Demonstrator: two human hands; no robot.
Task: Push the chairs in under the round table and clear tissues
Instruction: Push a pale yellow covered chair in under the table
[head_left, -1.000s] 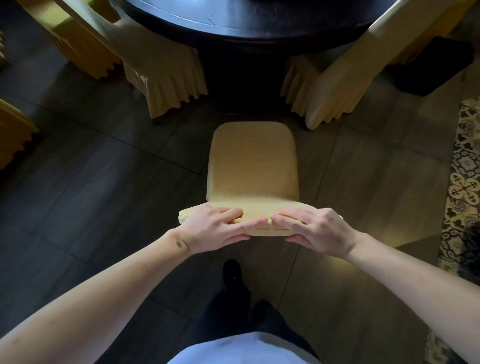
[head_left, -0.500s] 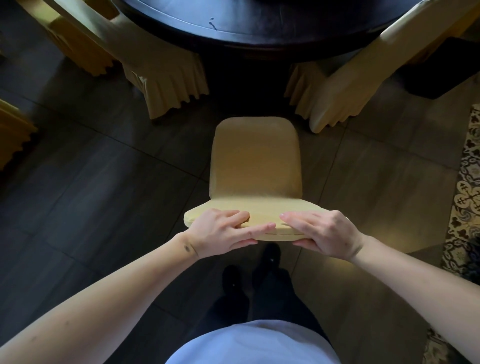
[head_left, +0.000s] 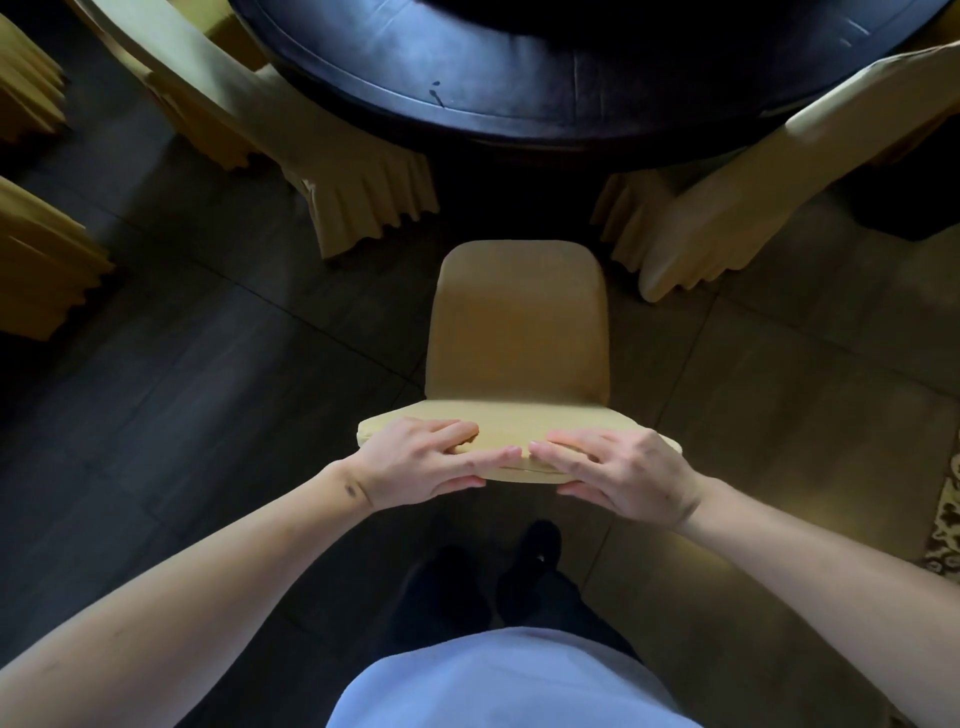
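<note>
A chair in a yellow fabric cover (head_left: 519, 332) stands straight in front of me, its seat pointing at the dark round table (head_left: 545, 78). My left hand (head_left: 421, 460) and my right hand (head_left: 618, 473) both grip the top edge of its backrest, fingers over the front and thumbs behind. The seat's front edge is a short way from the table's rim. No tissues are visible.
Two more covered chairs flank the gap: one at the left (head_left: 291, 135) and one at the right (head_left: 737, 208), both angled in at the table. Further yellow covers (head_left: 41, 260) stand at the far left. A patterned rug (head_left: 948, 525) edges the right. My feet (head_left: 530, 556) are behind the chair.
The chair has slid forward toward the table with both hands on its backrest, and I have stepped after it; the table rim now fills more of the top.
</note>
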